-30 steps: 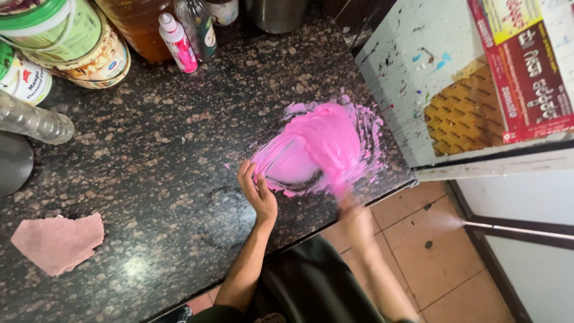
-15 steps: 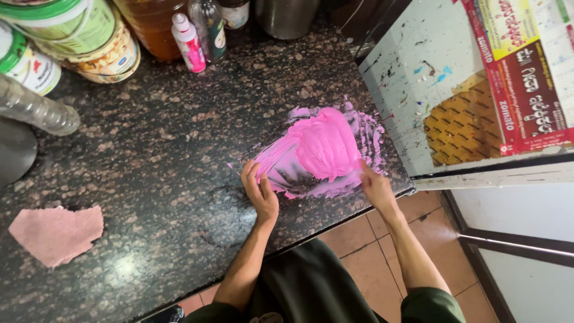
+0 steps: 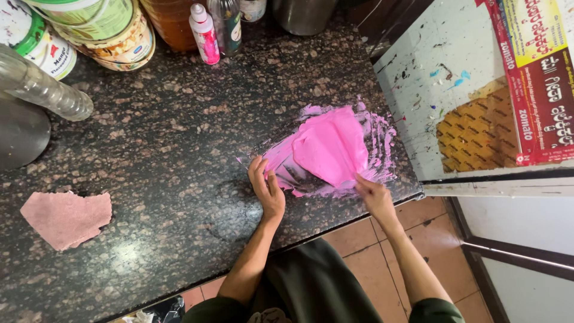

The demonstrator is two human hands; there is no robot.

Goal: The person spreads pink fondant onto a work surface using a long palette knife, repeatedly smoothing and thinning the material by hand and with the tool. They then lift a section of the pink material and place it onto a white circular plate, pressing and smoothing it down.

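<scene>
dark speckled granite counter (image 3: 179, 149), left hand (image 3: 267, 190) flat, right hand (image 3: 372, 194) pinching pink sheet (image 3: 330, 146)

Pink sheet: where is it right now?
Head view, right of centre: the pink sheet lies on the smeared granite counter, between left hand and right hand.

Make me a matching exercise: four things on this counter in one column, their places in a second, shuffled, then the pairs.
Things:
1. pink sheet
2. torn paper
3. clear bottle
4. pink-capped bottle

Places:
A. lying on its side at the left edge
B. standing at the back among jars
C. on the paint smear, between the left hand and right hand
D. flat at the counter's near left

Pairs: 1-C, 2-D, 3-A, 4-B
</scene>
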